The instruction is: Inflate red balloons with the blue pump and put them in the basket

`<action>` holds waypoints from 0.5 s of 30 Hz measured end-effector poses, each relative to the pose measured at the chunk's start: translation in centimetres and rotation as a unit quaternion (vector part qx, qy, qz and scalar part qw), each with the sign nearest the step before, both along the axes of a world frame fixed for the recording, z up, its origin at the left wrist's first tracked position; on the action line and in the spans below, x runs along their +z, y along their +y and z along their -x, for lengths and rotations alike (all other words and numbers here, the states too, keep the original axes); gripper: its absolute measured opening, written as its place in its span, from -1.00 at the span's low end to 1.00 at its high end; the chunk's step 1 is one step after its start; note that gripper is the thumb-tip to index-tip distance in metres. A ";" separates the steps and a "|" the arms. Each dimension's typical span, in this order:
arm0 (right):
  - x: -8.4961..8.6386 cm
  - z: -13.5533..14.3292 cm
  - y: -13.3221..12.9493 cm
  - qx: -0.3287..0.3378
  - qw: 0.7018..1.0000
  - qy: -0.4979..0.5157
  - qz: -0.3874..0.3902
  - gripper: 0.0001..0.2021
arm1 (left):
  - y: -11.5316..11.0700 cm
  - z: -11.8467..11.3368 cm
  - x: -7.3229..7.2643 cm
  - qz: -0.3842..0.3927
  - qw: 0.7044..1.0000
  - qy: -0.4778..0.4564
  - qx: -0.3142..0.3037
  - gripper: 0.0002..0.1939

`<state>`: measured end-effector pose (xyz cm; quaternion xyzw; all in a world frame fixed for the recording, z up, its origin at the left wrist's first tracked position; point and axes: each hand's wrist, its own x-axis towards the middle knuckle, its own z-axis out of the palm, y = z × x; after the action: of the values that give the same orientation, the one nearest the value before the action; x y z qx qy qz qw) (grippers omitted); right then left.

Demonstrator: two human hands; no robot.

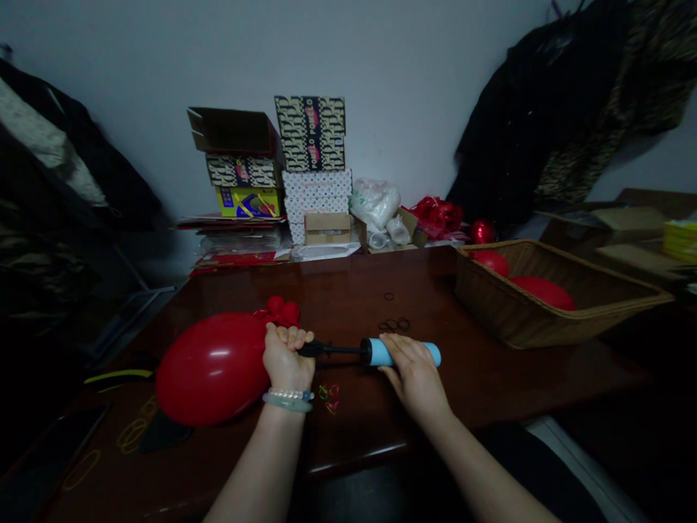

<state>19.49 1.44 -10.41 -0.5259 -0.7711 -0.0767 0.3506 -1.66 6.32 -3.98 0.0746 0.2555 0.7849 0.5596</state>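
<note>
A large inflated red balloon lies on its side over the left of the brown table. My left hand is closed round the balloon's neck, where it meets the black nozzle end of a hand pump. The pump's light blue barrel points right, with my right hand wrapped over it. A black rod shows between the hands. Behind my left hand lie small uninflated red balloons. The balloon's mouth is hidden by my fingers.
A wicker basket with red balloons stands at the right. Black rings and small coloured bands lie mid-table, yellow bands at the left. Boxes and a plastic bag line the wall. Dark clothes hang on both sides.
</note>
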 end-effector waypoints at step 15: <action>-0.4 2.7 -0.9 0.021 1.000 0.014 0.003 -0.52 | -0.9 -3.0 -1.0 -0.003 1.000 0.008 -0.020 -0.53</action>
<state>16.79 0.57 -10.82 -0.5115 -0.7772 -0.0597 0.3616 1.35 5.43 -4.95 0.0878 0.2558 0.7737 0.5729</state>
